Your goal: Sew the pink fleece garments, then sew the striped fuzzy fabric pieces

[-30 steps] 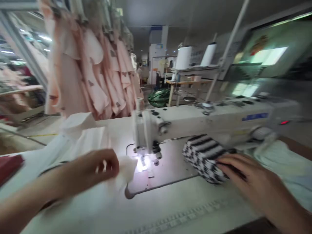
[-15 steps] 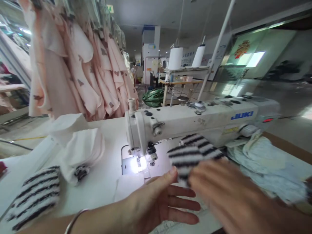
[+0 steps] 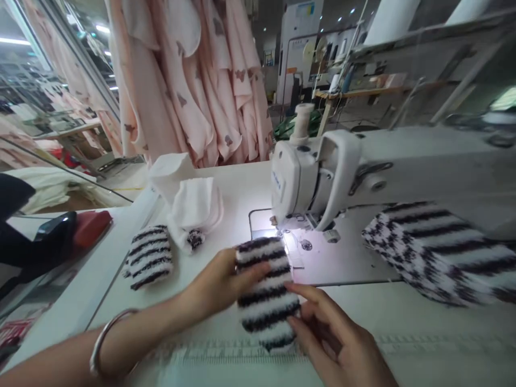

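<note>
A small fuzzy piece with black and white stripes (image 3: 264,293) lies on the white table just in front of the lit needle area of the sewing machine (image 3: 322,177). My left hand (image 3: 220,282) grips its left edge, thumb on top. My right hand (image 3: 330,333) pinches its right lower edge with curled fingers. A stack of the same striped pieces (image 3: 435,250) sits under the machine arm to the right. Another striped piece (image 3: 148,257) lies to the left, apart from my hands.
White fabric pieces (image 3: 193,207) are piled left of the machine head. Pink garments (image 3: 193,80) hang behind the table. A red and black object (image 3: 76,228) rests at the left edge. A printed ruler (image 3: 242,352) runs along the table's front.
The view has shifted right and closer to the machine head. Both hands have come together on one striped piece in front of the needle; before, my left hand was open and held nothing.
</note>
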### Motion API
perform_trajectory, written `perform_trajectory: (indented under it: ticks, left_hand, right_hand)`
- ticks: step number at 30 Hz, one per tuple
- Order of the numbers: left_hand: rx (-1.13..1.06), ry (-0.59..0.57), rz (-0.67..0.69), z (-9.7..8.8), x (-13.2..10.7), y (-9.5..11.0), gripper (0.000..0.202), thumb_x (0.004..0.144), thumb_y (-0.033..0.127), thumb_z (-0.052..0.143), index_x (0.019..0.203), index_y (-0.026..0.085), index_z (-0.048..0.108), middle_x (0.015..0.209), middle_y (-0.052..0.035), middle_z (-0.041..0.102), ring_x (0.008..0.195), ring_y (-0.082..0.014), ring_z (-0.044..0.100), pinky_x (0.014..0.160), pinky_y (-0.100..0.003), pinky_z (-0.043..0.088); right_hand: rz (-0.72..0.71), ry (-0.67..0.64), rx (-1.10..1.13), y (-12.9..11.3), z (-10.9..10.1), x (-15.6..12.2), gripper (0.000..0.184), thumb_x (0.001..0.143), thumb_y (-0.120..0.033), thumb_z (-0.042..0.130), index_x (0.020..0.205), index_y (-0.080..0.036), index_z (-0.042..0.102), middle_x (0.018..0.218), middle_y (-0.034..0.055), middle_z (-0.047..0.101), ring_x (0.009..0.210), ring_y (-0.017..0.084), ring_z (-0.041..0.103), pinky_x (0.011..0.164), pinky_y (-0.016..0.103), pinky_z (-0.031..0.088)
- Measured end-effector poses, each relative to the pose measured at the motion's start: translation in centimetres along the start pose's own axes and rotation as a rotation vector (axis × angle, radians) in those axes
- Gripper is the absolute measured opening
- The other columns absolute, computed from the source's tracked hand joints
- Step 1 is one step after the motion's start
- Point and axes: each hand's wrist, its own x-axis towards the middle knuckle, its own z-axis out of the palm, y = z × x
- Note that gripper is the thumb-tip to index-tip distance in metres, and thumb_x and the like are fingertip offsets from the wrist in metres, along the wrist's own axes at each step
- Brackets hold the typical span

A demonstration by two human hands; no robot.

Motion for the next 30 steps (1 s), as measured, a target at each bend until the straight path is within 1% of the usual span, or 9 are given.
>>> perform_trajectory:
  ticks: [4,7,11,15,17,21,25,28,30]
  left_hand:
    - [0.474,-0.007,0.147,-1.6,2.2,-1.4,0.017,0.084,0.028,0.057,0.096,0.017,0.063,0.084,-0.0004,0.068,0.076,-0.0153,0.060,0.069,-0.024,0.045]
    - [0.624,-0.023,0.167,-1.7,2.7,-1.8,0.019,0.082,0.026,0.059,0.100,0.019,0.063,0.087,-0.0006,0.068,0.076,-0.0152,0.060,0.069,-0.025,0.044]
    - [0.698,-0.047,0.187,-1.8,2.6,-1.1,0.024,0.083,0.029,0.059,0.104,0.019,0.061,0.084,-0.0005,0.067,0.072,-0.0142,0.060,0.065,-0.025,0.043]
    - [0.757,-0.039,0.250,-1.7,3.5,-1.2,0.024,0.083,0.031,0.061,0.103,0.018,0.062,0.093,-0.0035,0.066,0.083,-0.0164,0.060,0.073,-0.027,0.045]
    - [0.764,-0.031,0.296,-1.5,4.1,-1.6,0.017,0.083,0.027,0.059,0.098,0.017,0.062,0.093,-0.0037,0.066,0.083,-0.0158,0.060,0.074,-0.027,0.045]
    - [0.783,-0.023,0.258,-1.2,4.6,-2.1,0.009,0.083,0.024,0.058,0.090,0.019,0.062,0.086,-0.0009,0.065,0.077,-0.0140,0.059,0.070,-0.025,0.045]
    - [0.776,-0.006,0.181,-1.2,4.3,-1.9,0.010,0.083,0.027,0.057,0.088,0.021,0.063,0.084,0.0008,0.066,0.072,-0.0129,0.059,0.066,-0.023,0.044]
    - [0.762,-0.005,0.134,-1.0,4.2,-1.5,0.013,0.085,0.030,0.054,0.089,0.021,0.063,0.081,0.0013,0.066,0.069,-0.0125,0.058,0.063,-0.022,0.043]
    - [0.749,-0.010,0.105,-0.9,4.4,-1.3,0.014,0.085,0.030,0.053,0.087,0.021,0.063,0.079,0.0018,0.067,0.068,-0.0121,0.059,0.063,-0.022,0.043]
  right_hand:
    - [-0.121,-0.042,-0.236,0.3,0.5,-0.1,0.031,0.085,-0.021,0.049,0.116,-0.028,0.048,0.068,-0.0073,0.056,0.055,0.005,0.057,0.058,0.012,0.046]
    - [-0.158,-0.076,-0.334,0.3,0.5,-0.4,0.027,0.087,-0.021,0.046,0.114,-0.026,0.049,0.070,-0.0047,0.058,0.057,0.007,0.059,0.060,0.015,0.048]
    - [-0.197,-0.102,-0.389,0.1,0.4,-0.8,0.031,0.090,-0.022,0.043,0.120,-0.025,0.047,0.076,-0.0015,0.063,0.061,0.009,0.063,0.059,0.015,0.051]
    - [-0.270,-0.123,-0.501,0.5,0.8,-1.1,0.039,0.089,-0.019,0.043,0.128,-0.019,0.042,0.093,0.0045,0.067,0.081,0.012,0.066,0.060,0.015,0.052]
    - [-0.292,-0.118,-0.539,1.0,1.2,-1.3,0.041,0.088,-0.017,0.042,0.130,-0.015,0.040,0.097,0.0055,0.067,0.083,0.013,0.066,0.065,0.017,0.053]
    - [-0.358,-0.063,-0.607,1.5,1.9,-1.3,0.039,0.089,-0.014,0.036,0.127,-0.011,0.042,0.088,0.0052,0.067,0.074,0.014,0.065,0.063,0.021,0.054]
    - [-0.380,0.050,-0.659,1.4,1.7,-0.7,0.031,0.093,-0.022,0.035,0.118,-0.011,0.050,0.077,0.0037,0.063,0.065,0.014,0.063,0.054,0.021,0.051]
    - [-0.370,0.086,-0.694,1.4,1.6,-0.3,0.032,0.090,-0.011,0.031,0.109,-0.015,0.057,0.076,0.0033,0.061,0.066,0.014,0.062,0.056,0.020,0.050]
    - [-0.362,0.092,-0.696,1.5,1.8,-0.2,0.037,0.087,-0.006,0.030,0.110,-0.015,0.058,0.075,0.0029,0.060,0.067,0.013,0.061,0.058,0.020,0.050]
